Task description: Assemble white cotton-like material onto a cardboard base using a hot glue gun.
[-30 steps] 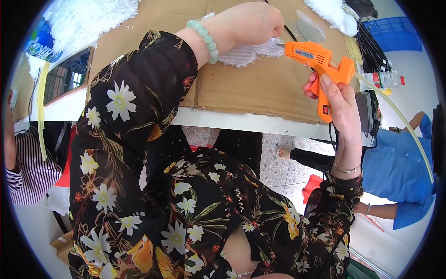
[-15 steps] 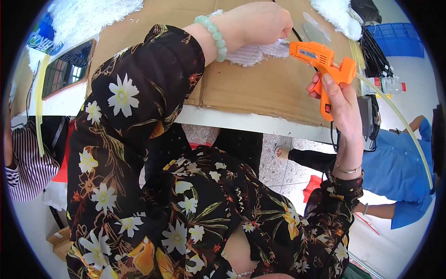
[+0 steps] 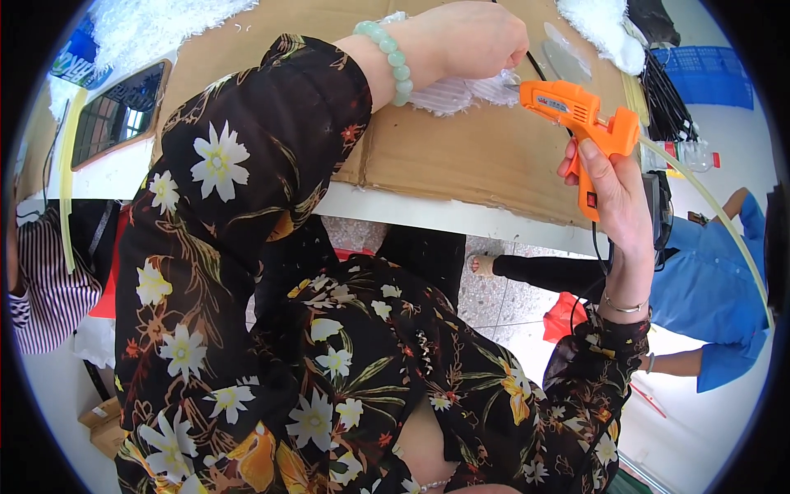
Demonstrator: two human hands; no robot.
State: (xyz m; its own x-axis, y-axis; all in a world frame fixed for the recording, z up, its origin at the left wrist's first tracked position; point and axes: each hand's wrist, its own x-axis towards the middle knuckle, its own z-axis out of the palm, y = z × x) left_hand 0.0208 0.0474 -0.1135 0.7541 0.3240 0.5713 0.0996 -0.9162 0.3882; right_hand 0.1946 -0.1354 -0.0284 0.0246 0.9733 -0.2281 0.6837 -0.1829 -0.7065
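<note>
My right hand [image 3: 615, 181] grips an orange hot glue gun [image 3: 568, 103] by its handle, with the nozzle pointing left. A long, pale glue stick [image 3: 699, 181] runs out of the gun's back and curves down to the right. The nozzle tip is close to the edge of a white, ribbed, fuzzy piece of fabric [image 3: 461, 95] lying on the cardboard. Over that fabric is my left hand [image 3: 481, 39], closed, knuckles up. Its fingertips are mostly hidden, so what they hold cannot be made out.
Brown cardboard [image 3: 461, 156] covers the white table. At left lie a phone [image 3: 119, 114], a yellowish strip [image 3: 67, 189] and white fluff [image 3: 156, 29]; more fluff [image 3: 605, 33] sits at right, near clear plastic pieces [image 3: 566, 53], black cables [image 3: 668, 99] and a bottle [image 3: 695, 155]. A person in blue [image 3: 699, 280] is at right.
The glue gun and my right hand have shifted slightly right and down. My left hand has moved a little to the right and stays closed over the fabric.
</note>
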